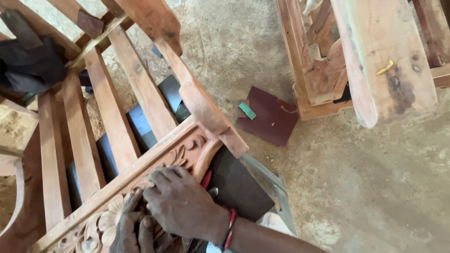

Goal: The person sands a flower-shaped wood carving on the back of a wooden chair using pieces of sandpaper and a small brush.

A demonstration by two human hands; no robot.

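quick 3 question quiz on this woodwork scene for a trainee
1. True or false: both hands rest on the carved floral wooden rail.
2. What lies on the concrete floor between the two wooden frames? A) dark maroon sandpaper sheet B) blue bucket C) coiled rope
3. Which wrist wears the red cord band?

Key: 1 true: the right hand and left hand both press on it. 2 A, the dark maroon sandpaper sheet. 3 The right.
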